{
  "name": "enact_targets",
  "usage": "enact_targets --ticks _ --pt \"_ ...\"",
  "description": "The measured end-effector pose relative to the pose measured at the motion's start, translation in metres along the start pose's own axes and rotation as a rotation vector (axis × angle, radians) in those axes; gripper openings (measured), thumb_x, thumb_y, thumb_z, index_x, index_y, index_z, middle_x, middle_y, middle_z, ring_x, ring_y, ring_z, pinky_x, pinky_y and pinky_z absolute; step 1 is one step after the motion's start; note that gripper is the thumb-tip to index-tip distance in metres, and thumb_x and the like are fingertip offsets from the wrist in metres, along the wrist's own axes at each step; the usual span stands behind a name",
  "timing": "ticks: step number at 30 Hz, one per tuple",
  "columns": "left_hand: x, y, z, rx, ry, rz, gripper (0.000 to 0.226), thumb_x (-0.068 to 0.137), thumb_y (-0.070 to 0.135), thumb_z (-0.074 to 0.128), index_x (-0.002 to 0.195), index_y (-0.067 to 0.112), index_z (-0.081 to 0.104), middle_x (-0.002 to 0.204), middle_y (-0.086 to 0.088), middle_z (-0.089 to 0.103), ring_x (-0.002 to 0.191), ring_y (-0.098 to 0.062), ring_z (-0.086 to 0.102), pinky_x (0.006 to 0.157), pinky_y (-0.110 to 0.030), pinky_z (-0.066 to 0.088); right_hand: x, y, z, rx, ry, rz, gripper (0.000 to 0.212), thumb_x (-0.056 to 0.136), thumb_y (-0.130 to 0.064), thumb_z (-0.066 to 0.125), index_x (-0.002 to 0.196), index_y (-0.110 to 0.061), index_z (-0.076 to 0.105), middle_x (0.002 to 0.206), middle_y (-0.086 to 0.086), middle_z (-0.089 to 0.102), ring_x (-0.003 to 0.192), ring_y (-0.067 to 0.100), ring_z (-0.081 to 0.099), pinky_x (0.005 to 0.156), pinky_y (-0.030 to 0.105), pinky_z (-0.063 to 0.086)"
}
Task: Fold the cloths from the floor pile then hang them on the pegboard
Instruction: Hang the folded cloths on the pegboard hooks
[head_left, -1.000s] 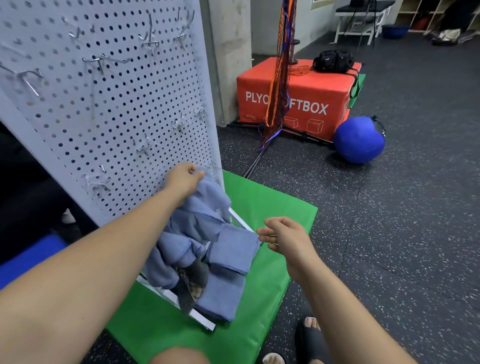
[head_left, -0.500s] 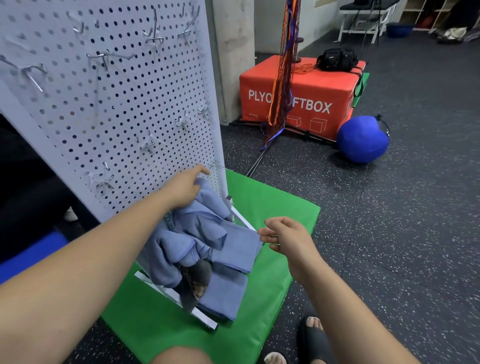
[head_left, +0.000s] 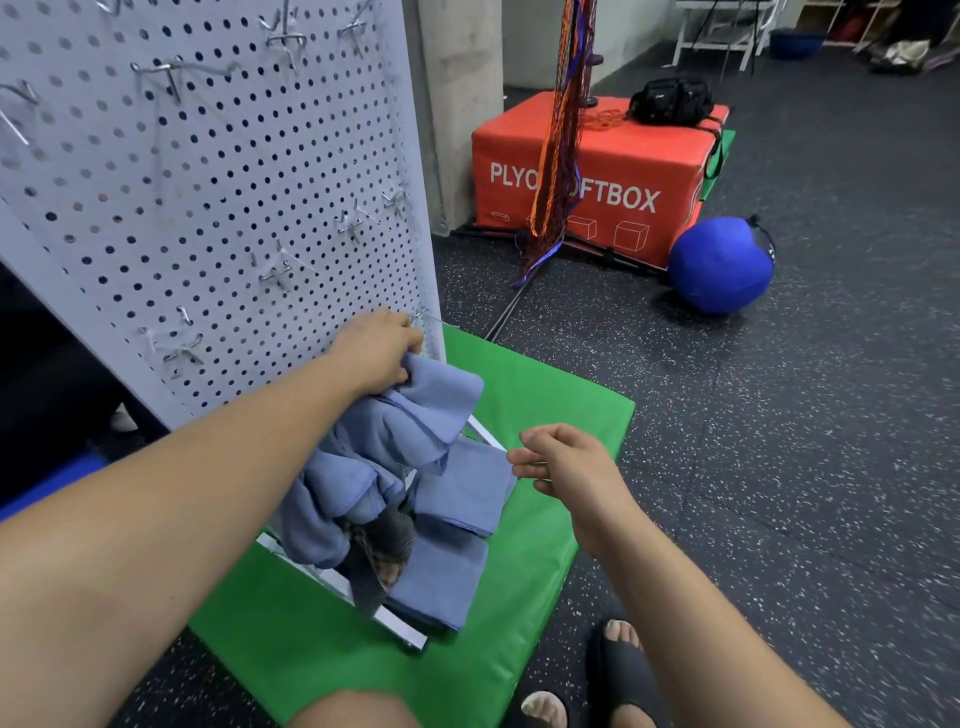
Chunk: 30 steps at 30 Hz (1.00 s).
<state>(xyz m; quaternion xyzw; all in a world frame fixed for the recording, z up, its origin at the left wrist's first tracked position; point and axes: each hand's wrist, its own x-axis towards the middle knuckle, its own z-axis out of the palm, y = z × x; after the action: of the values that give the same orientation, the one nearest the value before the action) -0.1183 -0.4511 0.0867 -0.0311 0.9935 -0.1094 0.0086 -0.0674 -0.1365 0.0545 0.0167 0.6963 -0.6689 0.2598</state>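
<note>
Hanging step: left hand (head_left: 376, 348) pinches blue cloth (head_left: 415, 410) at pegboard (head_left: 208, 182) hook (head_left: 422, 315), right hand (head_left: 563, 462) loosely curled, empty; next, loop cloth over hook.

A crumpled blue-grey cloth (head_left: 395, 431) bunches at the white pegboard (head_left: 208, 182)'s lower right corner, above flat folded cloths (head_left: 457, 493).

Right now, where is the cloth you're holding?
Head view, left of centre: the left hand grips the blue cloth at the lower right corner of the pegboard, above other blue cloths and the green mat.
</note>
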Motion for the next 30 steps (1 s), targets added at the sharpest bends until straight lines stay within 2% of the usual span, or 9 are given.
enact_targets --ticks 5,9,12,15,18,22,24,27,30 --pt "0.008 0.008 0.002 0.031 -0.044 -0.047 0.020 0.080 0.019 0.063 0.091 0.026 0.049 0.095 -0.003 0.069 0.083 -0.029 0.054 0.079 -0.041 0.042 0.003 0.002 -0.002 -0.011 0.006 -0.008 0.008 0.101 -0.021 0.064 0.102 -0.013 0.068 0.097 0.008 0.082 0.081 0.016 0.071 0.074 0.029 0.047" --pt "0.002 0.003 0.011 0.023 -0.022 -0.034 0.028 0.082 0.033 0.069 0.109 0.031 0.065 0.109 0.000 0.065 0.110 -0.029 0.060 0.093 -0.043 0.044 0.004 0.003 -0.002 -0.016 0.009 -0.016 0.008 0.101 -0.020 0.064 0.099 -0.014 0.068 0.097 0.009 0.082 0.082 0.017 0.071 0.073 0.028 0.048" --pt "-0.009 0.006 0.014 -0.041 -0.037 -0.004 0.045 0.075 0.044 0.070 0.118 0.033 0.064 0.116 0.000 0.059 0.117 -0.028 0.055 0.100 -0.047 0.041 0.004 0.006 0.002 -0.033 -0.001 -0.011 0.008 0.101 -0.020 0.064 0.100 -0.013 0.068 0.097 0.009 0.082 0.081 0.016 0.070 0.073 0.028 0.048" --pt "-0.022 0.016 0.003 -0.245 -0.049 -0.027 0.053 0.078 0.038 0.073 0.129 0.034 0.062 0.125 -0.001 0.059 0.123 -0.029 0.053 0.105 -0.046 0.041 0.006 0.012 0.009 -0.076 -0.017 -0.007 0.008 0.101 -0.019 0.064 0.101 -0.013 0.069 0.096 0.007 0.082 0.079 0.015 0.071 0.073 0.030 0.048" --pt "-0.044 0.036 -0.006 -0.496 0.112 -0.082 0.041 0.083 0.023 0.071 0.123 0.028 0.067 0.122 0.002 0.064 0.117 -0.026 0.058 0.101 -0.045 0.048 0.014 0.024 0.018 -0.145 -0.018 -0.002 0.009 0.100 -0.015 0.062 0.100 -0.010 0.069 0.096 0.010 0.081 0.076 0.014 0.070 0.067 0.025 0.047" --pt "-0.098 0.084 0.008 -0.798 0.378 -0.114 0.014 0.087 0.021 0.069 0.096 0.030 0.065 0.089 0.013 0.065 0.081 -0.009 0.062 0.077 -0.037 0.054 0.030 0.052 0.032 -0.264 -0.018 0.012 0.008 0.099 -0.010 0.060 0.094 -0.011 0.065 0.095 0.014 0.079 0.070 0.016 0.066 0.052 0.017 0.046" --pt "-0.122 0.103 0.027 -0.837 0.333 -0.092 0.009 0.090 0.023 0.069 0.095 0.029 0.064 0.083 0.013 0.066 0.075 -0.007 0.062 0.072 -0.033 0.052 0.041 0.077 0.038 -0.347 -0.015 0.029 0.013 0.095 -0.011 0.059 0.084 -0.015 0.065 0.090 0.015 0.079 0.070 0.022 0.068 0.056 0.023 0.050" --pt "-0.145 0.116 0.075 -0.854 0.114 0.019 0.010 0.091 0.020 0.070 0.092 0.029 0.065 0.078 0.013 0.066 0.073 -0.006 0.061 0.074 -0.035 0.054 0.058 0.124 0.040 -0.476 0.003 0.067 0.020 0.081 -0.026 0.060 0.077 -0.008 0.067 0.080 0.014 0.078 0.075 0.032 0.074 0.068 0.043 0.058" --pt "-0.157 0.118 0.137 -0.851 -0.047 -0.033 0.010 0.088 0.018 0.070 0.088 0.028 0.068 0.076 0.012 0.069 0.072 -0.005 0.063 0.077 -0.035 0.056 0.074 0.170 0.041 -0.545 -0.006 0.145 0.019 0.085 -0.023 0.066 0.081 -0.005 0.069 0.082 0.017 0.077 0.081 0.036 0.075 0.070 0.044 0.058"
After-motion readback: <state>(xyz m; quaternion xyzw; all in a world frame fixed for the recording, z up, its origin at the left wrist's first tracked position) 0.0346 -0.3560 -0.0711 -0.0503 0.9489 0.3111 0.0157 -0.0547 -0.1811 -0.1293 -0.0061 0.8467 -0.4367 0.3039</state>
